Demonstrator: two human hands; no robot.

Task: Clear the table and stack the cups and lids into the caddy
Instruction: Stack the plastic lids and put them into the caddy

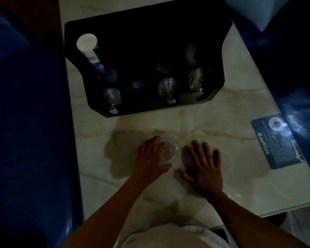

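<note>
No lettering is legible. A blue card (277, 141) on the counter (240, 104) bears a round emblem and lines of small print, too blurred to read. The white-capped tube (90, 52) in the caddy (147, 33) carries a label, likewise unreadable.

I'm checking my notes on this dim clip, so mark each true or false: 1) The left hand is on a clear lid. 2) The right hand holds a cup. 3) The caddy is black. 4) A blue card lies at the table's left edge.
1) True: the left hand grips the clear lid resting on the table.
2) False: the right hand lies flat, fingers spread, on a pale cloth or sheet.
3) True: the caddy is black.
4) False: the blue card lies near the right edge.
</note>
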